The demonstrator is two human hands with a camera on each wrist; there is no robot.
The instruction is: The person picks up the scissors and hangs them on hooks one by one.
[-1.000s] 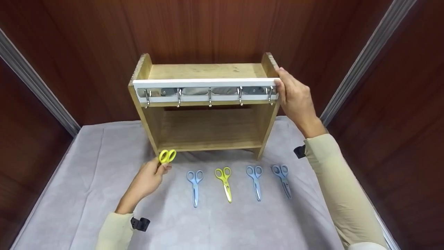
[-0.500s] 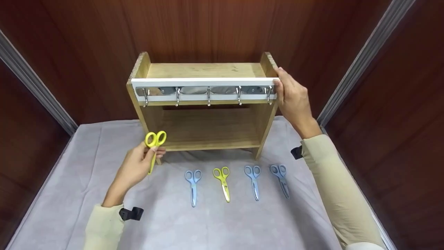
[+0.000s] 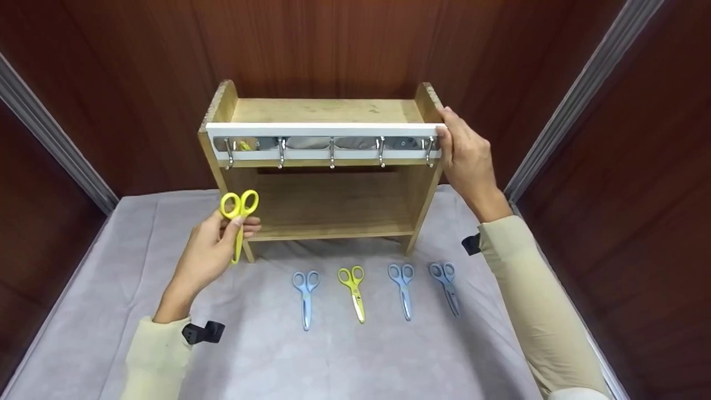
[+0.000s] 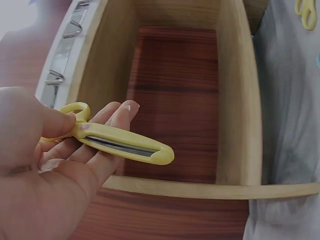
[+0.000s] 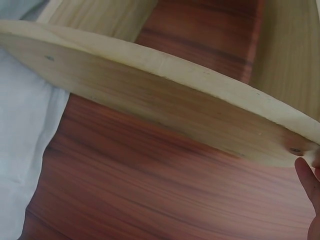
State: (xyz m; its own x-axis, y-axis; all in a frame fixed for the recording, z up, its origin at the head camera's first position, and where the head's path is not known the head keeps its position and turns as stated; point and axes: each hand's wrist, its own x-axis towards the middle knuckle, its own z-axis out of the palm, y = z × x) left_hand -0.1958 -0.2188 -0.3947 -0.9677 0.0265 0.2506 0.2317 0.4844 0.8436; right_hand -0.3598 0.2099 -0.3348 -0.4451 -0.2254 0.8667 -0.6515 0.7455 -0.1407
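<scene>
My left hand [image 3: 208, 247] pinches a pair of yellow scissors [image 3: 239, 214] between thumb and fingers, handle loops up and blades down in the head view. In the left wrist view the scissors' blades [image 4: 125, 142] sit in a yellow cover. The scissors are in front of the left side of a wooden shelf [image 3: 333, 205], below a white hook rail [image 3: 328, 129] with several metal hooks [image 3: 281, 153]. My right hand [image 3: 471, 158] holds the shelf's upper right corner, thumb at the rail's end. In the right wrist view only some fingers [image 5: 309, 182] show, by the side panel [image 5: 150, 95].
On the grey cloth [image 3: 266, 355] before the shelf lie a blue pair of scissors [image 3: 306, 297], a yellow-green pair [image 3: 354, 291], another blue pair [image 3: 402, 289] and a third blue pair [image 3: 446, 286]. Reddish wooden walls [image 3: 333, 44] stand behind and at both sides.
My left hand has lifted the yellow scissors up and leftward from near the shelf's lower left foot, and more of them shows. My right hand has stayed on the shelf corner.
</scene>
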